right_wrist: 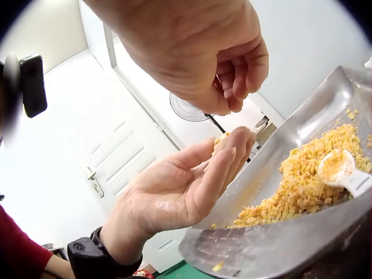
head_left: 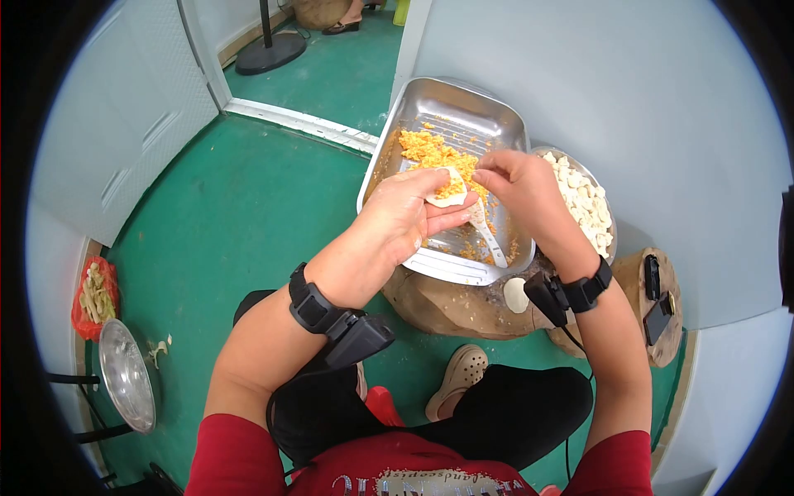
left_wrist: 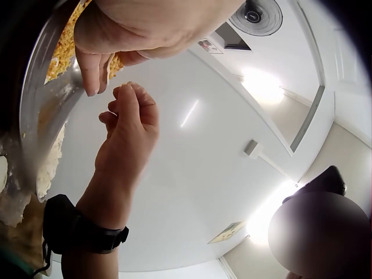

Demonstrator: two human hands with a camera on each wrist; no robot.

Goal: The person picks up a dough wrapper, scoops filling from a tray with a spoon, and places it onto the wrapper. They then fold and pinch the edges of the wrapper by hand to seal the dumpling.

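I have the left grip (head_left: 408,211) turned palm up, its thumb over one edge of a filled wrapper (head_left: 449,190) and its fingers beneath, so the pale sheet lies pinched there with yellow-orange crumbs on it. My right grip (head_left: 527,186) is just to the right of the wrapper, fingers curled in and thumb against the fingertips; I see nothing held in it. The right wrist view shows me a small gap between those fingertips and the wrapper.

Below both grips I have the metal tray (head_left: 459,107), its heap of filling (head_left: 426,149) mostly beyond the left grip. A white spoon (head_left: 490,240) lies in the tray just below the left fingertips, its handle slanting toward my near side. The tray rests on a wooden stump (head_left: 438,306), where a loose wrapper (head_left: 516,295) lies flat, nearer the body than the right grip. To the right of that grip I see a metal bowl (head_left: 614,240) full of pale dough pieces (head_left: 583,198).
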